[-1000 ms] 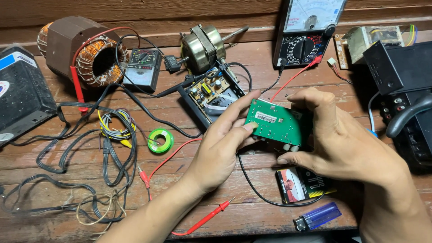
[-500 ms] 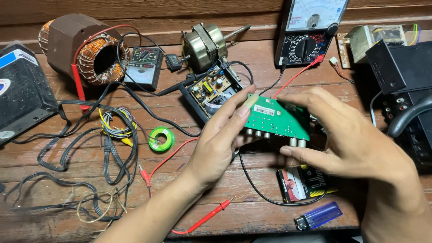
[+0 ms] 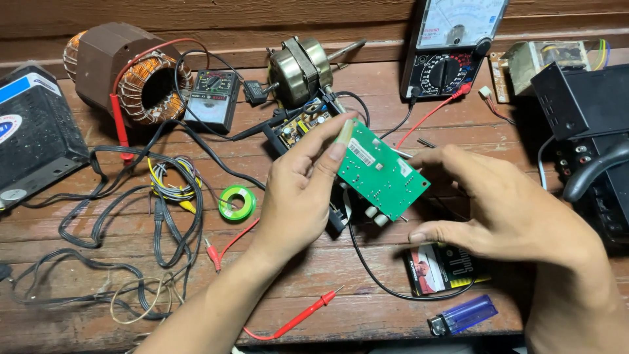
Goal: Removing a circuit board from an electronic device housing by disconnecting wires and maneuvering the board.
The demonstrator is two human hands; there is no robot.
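On the far left of the wooden table (image 3: pixel 393 275) sits a dark box unit (image 3: pixel 33 141), then a brown motor stator with copper windings (image 3: pixel 124 75) and a small digital meter (image 3: pixel 213 98). Below: tangle of black cables (image 3: pixel 124 216), yellow wires (image 3: pixel 171 187), green tape roll (image 3: pixel 237 202), red probe (image 3: pixel 298 318) near the front edge. Centre back: brass-coloured motor (image 3: pixel 298 69), open black case with a small board inside (image 3: pixel 303 128).

Left hand (image 3: pixel 298 196) is up off the table, fingers closed on the upper-left corner of the green circuit board (image 3: pixel 380 174), solder side facing the camera, tilted, white knob-like parts at its lower edge. Board is held in the air mid-frame, above the table, not resting. Right hand (image 3: pixel 504 210) is just beside the board's right edge, fingers spread loosely; can't tell if a fingertip touches it, so holding nothing that shows.

Judging progress: board is lifted out and being looked over; no probe on it, nothing reconnected, so any testing or refitting looks not yet done.

Right side: cigarette pack (image 3: pixel 442 269) and blue lighter (image 3: pixel 464 314) under the right hand, analog multimeter (image 3: pixel 452 49) at back, small transformer (image 3: pixel 547 59), black amplifier chassis (image 3: pixel 583 124) at far right.
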